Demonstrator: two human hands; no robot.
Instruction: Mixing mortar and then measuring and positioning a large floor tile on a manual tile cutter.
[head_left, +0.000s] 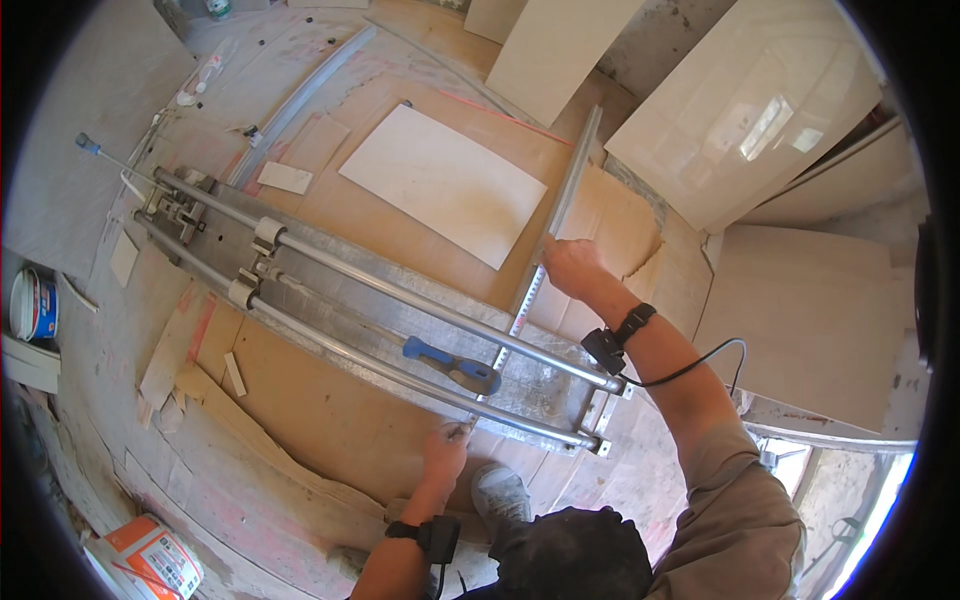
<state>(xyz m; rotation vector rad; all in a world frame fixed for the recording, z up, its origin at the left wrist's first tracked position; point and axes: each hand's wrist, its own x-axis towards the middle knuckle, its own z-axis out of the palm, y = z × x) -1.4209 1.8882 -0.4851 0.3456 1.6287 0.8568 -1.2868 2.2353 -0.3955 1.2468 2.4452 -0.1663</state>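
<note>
A manual tile cutter (365, 270) with two steel rails lies across the floor in front of me, its blue and grey lever grip (450, 362) resting between the rails. Crossing its right end is a white measuring tape (528, 300) with printed marks. My right hand (572, 266) is closed on the tape's far part, beside a long metal bar (578, 165). Below the near rail, my left hand (447, 448) is closed at the tape's near end; its exact grip is partly hidden. A pale rectangular tile (440, 185) lies on cardboard beyond the cutter.
Large tiles (750, 110) lean at the far right, with another tile panel (800, 320) nearer. A metal channel (310, 95) lies at the back left. Buckets stand at the left: one white and blue (38, 305), one orange and white (150, 560). Torn cardboard (290, 430) covers the near floor.
</note>
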